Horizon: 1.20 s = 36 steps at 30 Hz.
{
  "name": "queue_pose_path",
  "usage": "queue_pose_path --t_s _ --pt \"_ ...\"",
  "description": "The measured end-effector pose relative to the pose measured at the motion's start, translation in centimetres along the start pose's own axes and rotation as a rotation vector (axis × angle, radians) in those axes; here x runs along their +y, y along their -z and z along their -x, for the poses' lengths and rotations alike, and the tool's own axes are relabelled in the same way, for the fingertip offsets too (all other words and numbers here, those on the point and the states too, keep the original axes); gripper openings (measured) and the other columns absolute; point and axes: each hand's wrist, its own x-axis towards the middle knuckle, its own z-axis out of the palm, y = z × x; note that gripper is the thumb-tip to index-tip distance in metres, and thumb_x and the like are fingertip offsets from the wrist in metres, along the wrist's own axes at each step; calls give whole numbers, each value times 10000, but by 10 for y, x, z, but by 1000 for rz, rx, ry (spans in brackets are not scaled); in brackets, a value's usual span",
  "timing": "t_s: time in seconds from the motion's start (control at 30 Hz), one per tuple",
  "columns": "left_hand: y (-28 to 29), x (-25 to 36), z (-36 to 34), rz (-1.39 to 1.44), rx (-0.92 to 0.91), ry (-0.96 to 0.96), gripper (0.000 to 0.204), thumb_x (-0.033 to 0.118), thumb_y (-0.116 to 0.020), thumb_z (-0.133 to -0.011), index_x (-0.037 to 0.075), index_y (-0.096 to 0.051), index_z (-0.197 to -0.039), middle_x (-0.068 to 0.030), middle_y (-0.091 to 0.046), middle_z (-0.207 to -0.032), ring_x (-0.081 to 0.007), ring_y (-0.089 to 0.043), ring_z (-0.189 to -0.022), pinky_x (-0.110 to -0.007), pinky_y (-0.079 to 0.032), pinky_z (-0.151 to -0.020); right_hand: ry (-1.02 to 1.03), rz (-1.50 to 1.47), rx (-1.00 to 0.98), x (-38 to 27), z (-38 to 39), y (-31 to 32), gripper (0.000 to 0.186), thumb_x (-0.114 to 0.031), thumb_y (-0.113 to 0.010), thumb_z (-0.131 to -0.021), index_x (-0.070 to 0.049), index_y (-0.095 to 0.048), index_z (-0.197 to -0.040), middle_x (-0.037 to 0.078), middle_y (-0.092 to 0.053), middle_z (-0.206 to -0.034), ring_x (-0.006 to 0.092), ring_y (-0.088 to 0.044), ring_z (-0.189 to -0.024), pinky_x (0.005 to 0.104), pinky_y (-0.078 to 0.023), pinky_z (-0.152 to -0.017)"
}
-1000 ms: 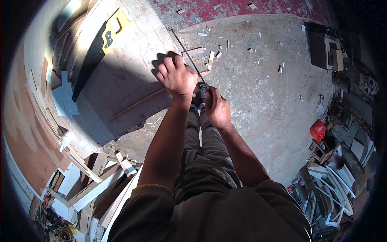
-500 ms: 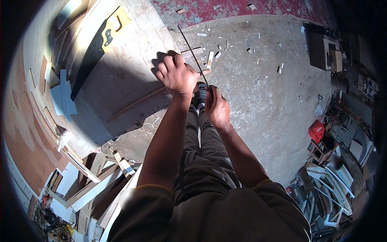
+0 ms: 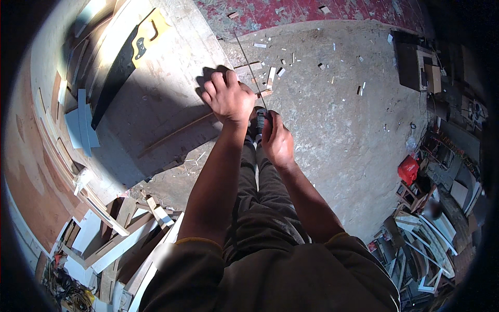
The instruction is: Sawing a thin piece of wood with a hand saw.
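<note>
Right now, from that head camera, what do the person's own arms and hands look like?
The left hand and right hand are bare: no gloves, watch or bracelet show. The forearms are bare too, with no visible cables or markings. The left sleeve and right sleeve are short and dark brownish, with thin yellowish trim.

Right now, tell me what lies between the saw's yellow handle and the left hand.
In the head view, only worktop lies between the yellow handle and the left hand, whose dark shadow falls on it.
</note>
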Motion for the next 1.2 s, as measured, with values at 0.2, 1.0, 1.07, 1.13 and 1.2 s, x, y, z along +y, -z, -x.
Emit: queue_pose_path --t_s 0.2,1.0,1.07,1.13,1.2 --pt "1 0 0 0 -12 0 194 197 -684 -691 154 -615 -867 -64 -527 -962 -277 -506 -908 -429 -376 -769 13 -13 3 1 1 0 258 -145 -548 -992 -39 -537 -1227 267 -686 -919 459 -685 -826 503 -550 -668" --pt "-2 -1 1 1 -48 12 201 190 -691 -685 156 -619 -870 -70 -535 -986 -282 -505 -924 -433 -380 -782 -59 59 -46 3 -6 -12 215 -198 -519 -1005 -39 -535 -1148 272 -675 -831 471 -672 -747 537 -531 -610" --pt "-2 -1 1 -2 -25 -6 207 186 -693 -677 154 -613 -866 -68 -533 -982 -280 -504 -916 -430 -379 -780 -41 64 -20 0 -8 -16 192 -210 -524 -1003 -47 -528 -1105 265 -669 -774 473 -664 -697 551 -526 -582" --pt "-3 0 0 -4 -15 -6 206 185 -693 -676 156 -617 -866 -66 -532 -979 -278 -503 -916 -430 -378 -780 -23 69 6 -1 -10 -14 177 -221 -529 -1001 -54 -521 -1061 258 -663 -717 474 -656 -648 564 -521 -553" --pt "-4 -2 0 -16 -6 -7 206 184 -693 -674 157 -621 -865 -64 -530 -977 -276 -501 -916 -429 -377 -781 -51 164 -32 -2 -10 -9 199 -255 -519 -1006 -59 -515 -1040 256 -661 -700 465 -658 -631 564 -522 -544"
